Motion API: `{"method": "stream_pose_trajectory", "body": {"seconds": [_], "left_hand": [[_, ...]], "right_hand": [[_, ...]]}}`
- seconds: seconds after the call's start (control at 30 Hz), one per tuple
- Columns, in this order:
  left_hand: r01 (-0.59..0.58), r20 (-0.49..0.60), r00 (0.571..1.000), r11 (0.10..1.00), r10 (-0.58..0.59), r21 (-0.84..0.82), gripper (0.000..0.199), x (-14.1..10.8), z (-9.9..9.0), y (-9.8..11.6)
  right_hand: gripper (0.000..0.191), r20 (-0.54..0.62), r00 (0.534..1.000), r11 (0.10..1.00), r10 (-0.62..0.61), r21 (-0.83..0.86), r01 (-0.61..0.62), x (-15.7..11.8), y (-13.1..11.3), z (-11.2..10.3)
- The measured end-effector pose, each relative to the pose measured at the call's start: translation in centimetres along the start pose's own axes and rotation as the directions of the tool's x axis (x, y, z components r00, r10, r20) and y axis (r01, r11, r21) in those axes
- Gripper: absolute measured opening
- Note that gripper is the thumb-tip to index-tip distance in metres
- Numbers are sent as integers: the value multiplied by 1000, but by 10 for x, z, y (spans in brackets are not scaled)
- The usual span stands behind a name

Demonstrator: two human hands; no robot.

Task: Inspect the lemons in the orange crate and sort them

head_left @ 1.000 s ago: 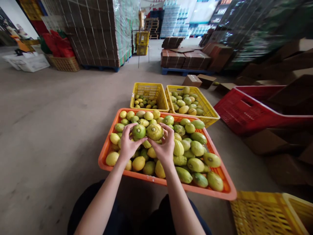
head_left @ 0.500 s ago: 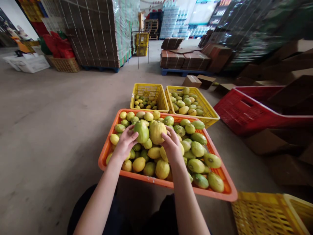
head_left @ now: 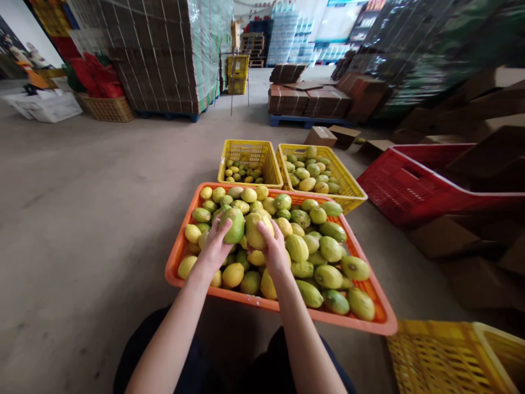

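Observation:
My left hand (head_left: 216, 241) is closed around a green papaya (head_left: 234, 225). Beside it, a yellower papaya (head_left: 256, 231) sits in my right hand (head_left: 274, 246), thumb across its upper side. Both fruits are held up just above the pile, close together. Below them is a wide orange tray (head_left: 383, 323), filled with several green and yellow papayas of mixed sizes. The fingers under each fruit are partly hidden.
Two yellow crates stand behind the tray: the left crate (head_left: 270, 164) holds small fruit, the right crate (head_left: 348, 183) larger fruit. A red crate (head_left: 394, 186) and loose cardboard lie to the right. Another yellow crate (head_left: 435, 350) is at the lower right.
Both hands, each still holding its papaya, have shifted slightly; the right hand moved left and a little lower. The fruits remain above the pile.

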State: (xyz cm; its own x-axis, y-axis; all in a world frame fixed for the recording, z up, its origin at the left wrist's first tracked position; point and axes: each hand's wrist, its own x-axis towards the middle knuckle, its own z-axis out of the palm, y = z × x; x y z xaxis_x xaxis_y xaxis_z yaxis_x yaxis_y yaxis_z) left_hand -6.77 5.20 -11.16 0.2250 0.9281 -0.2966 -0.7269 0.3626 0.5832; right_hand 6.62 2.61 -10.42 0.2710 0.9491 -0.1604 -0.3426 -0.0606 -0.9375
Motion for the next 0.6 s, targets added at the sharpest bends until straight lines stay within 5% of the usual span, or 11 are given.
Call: {"method": "stream_pose_trajectory", "body": {"seconds": [0.17,0.3,0.6], "left_hand": [[-8,-98,995,996,17,91,29,-1,1,3],[64,-180,983,991,-42,119,32,8,-3,1],[76,-87,994,995,-71,63,35,18,-12,2]], "right_hand": [[40,-102,995,1000,-20,-7,19,12,13,-1],[36,-62,992,989,107,104,-101,23,21,-2],[45,-85,934,906,348,287,-311,31,13,-15]]}}
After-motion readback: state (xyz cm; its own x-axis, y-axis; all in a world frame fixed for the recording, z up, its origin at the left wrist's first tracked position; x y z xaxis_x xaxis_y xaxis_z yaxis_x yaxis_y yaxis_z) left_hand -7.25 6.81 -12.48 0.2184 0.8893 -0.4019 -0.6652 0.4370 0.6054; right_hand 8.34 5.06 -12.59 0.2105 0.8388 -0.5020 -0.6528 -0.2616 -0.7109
